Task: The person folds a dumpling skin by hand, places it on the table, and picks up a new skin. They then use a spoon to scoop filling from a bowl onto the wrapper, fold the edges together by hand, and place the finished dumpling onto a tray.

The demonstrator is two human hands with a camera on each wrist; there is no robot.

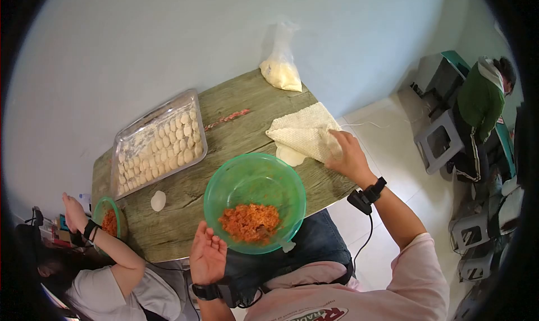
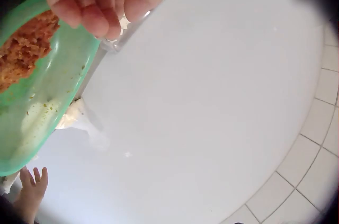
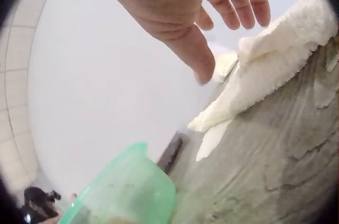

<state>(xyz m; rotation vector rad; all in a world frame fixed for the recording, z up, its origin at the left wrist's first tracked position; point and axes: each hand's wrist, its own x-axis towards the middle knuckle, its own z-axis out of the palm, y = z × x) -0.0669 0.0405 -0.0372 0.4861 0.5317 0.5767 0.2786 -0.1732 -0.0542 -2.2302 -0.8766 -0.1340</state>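
We see the wooden desk [image 1: 236, 136] first, set against a pale wall. On its far left part lies a clear tray [image 1: 135, 144] with rows of small pale dough pieces. At the near edge stands the big green bowl [image 1: 252, 178], with a heap of orange filling [image 1: 250, 221] on its near side. To the right of the bowl a white woven cloth [image 1: 303, 131] lies folded on the desk. A round dough wrapper [image 1: 290, 155] peeks from under its near edge. At the far end of the desk a plastic bag [image 1: 281, 68] of pale contents stands upright.

The right hand [image 1: 345, 152] is at the cloth's right corner. From the wrist we see its fingers spread and relaxed just above the cloth, gripping nothing. The left hand [image 1: 208, 256] hovers palm up beside the bowl's near left rim, its fingers loosely curled and empty.

Another person's hand [image 1: 73, 211] is raised at the left edge, beside a small green bowl [image 1: 104, 209]. A single round wrapper [image 1: 158, 200] lies alone on the desk between the tray and the big bowl.
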